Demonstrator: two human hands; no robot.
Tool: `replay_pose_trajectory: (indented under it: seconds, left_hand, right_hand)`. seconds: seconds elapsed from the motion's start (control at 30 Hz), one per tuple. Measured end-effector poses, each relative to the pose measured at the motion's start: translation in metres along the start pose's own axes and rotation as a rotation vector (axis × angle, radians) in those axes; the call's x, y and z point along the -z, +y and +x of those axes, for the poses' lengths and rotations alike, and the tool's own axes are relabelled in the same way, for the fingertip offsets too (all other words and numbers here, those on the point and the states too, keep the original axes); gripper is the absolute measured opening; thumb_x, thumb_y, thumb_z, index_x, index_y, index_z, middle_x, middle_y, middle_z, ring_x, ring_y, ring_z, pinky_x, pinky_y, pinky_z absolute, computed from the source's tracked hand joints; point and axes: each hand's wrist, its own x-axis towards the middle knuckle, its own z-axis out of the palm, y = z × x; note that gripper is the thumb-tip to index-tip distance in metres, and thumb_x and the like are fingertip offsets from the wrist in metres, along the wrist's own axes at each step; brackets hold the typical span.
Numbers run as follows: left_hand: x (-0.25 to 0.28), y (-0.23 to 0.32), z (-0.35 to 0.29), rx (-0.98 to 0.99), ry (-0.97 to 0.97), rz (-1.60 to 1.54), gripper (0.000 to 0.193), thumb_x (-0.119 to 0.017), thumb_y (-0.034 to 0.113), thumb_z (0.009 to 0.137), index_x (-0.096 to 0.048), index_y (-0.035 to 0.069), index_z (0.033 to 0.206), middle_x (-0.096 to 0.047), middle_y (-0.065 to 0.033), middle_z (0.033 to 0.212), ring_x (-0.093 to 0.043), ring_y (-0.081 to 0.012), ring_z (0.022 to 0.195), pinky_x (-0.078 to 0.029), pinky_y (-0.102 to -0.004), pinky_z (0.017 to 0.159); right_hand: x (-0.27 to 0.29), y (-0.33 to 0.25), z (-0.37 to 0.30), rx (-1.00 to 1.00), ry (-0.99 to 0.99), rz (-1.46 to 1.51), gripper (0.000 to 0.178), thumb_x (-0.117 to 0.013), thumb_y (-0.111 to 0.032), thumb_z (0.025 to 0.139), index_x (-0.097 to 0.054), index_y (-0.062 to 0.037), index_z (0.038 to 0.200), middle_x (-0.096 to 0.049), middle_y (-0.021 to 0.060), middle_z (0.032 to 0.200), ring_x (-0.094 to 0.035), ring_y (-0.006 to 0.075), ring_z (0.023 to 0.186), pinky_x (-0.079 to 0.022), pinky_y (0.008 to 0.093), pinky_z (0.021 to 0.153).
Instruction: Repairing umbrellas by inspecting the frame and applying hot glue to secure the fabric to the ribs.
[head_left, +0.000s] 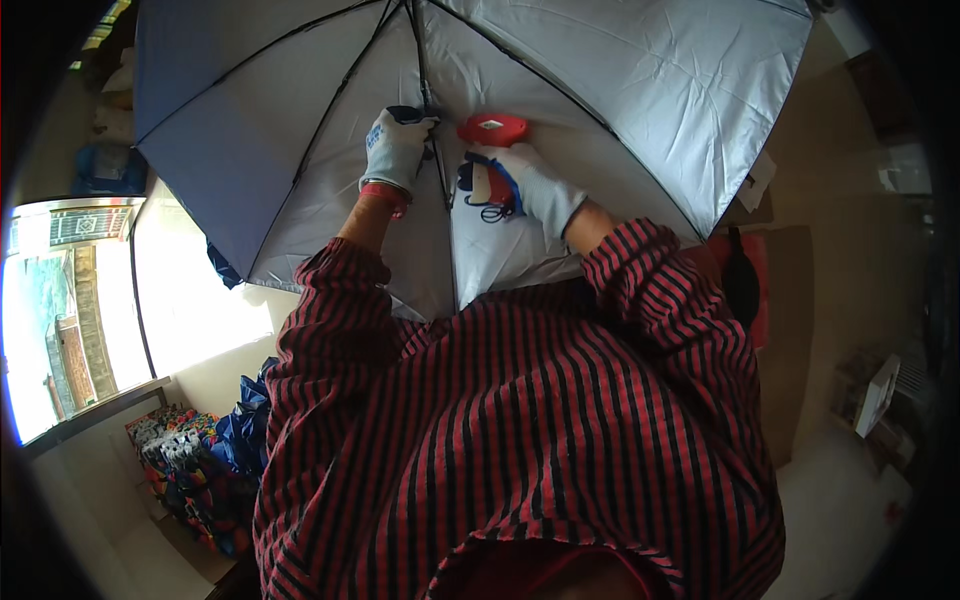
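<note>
- While the umbrella (480,75) is spreading open at twelve o'clock, its silver-grey lining is facing the wearer, and its black ribs (420,60) are meeting near the upper edge.
- At eleven o'clock, the left hand (392,150), which is wearing a white glove with dark blue fingertips, is bending its fingers beside one rib; I cannot tell whether they are gripping it.
- Toward one o'clock, the right hand (535,185), also wearing a glove, is grasping a small red object (500,187) with white and dark blue parts, and a dark cord (492,213) is hanging at its six o'clock side.
- Just beyond these fingers, a red piece (508,129) with a white mark is showing; I cannot tell if it is belonging to the same object.
- Below, the striped sleeves (335,320) are reaching up toward the lining.
- At nine o'clock, a window (60,320) is shining brightly.
- At eight o'clock, a multicoloured pile (190,470) is standing beside blue cloth (242,430).
- At three o'clock, brown cardboard (792,350) is lying.
</note>
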Motion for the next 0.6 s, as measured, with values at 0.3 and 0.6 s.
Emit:
replay_pose_trajectory:
  seconds: [0.3, 0.6]
  left_hand:
    - [-0.004, -0.012, -0.017, 0.025, -0.286, 0.476, 0.025, -0.071, 0.024, 0.080, -0.067, 0.001, 0.092, -0.070, -0.0089, 0.072, -0.069, -0.0186, 0.059, -0.053, -0.0313, 0.052]
    - [-0.008, -0.006, -0.023, 0.017, -0.293, 0.532, 0.019, -0.068, 0.017, 0.079, -0.067, -0.001, 0.083, -0.070, -0.0117, 0.070, -0.070, -0.0222, 0.061, -0.055, -0.0322, 0.059]
  right_hand:
    - [-0.041, 0.076, -0.070, 0.018, 0.335, -0.094, 0.031, -0.069, -0.021, 0.083, -0.058, -0.0011, 0.104, -0.063, 0.0072, 0.082, -0.065, 0.0190, 0.066, -0.049, 0.0343, 0.055]
    - [-0.021, 0.095, -0.058, -0.051, 0.121, 0.145, 0.027, -0.068, -0.022, 0.086, -0.058, -0.0038, 0.103, -0.064, 0.0064, 0.082, -0.065, 0.0198, 0.070, -0.053, 0.0362, 0.059]
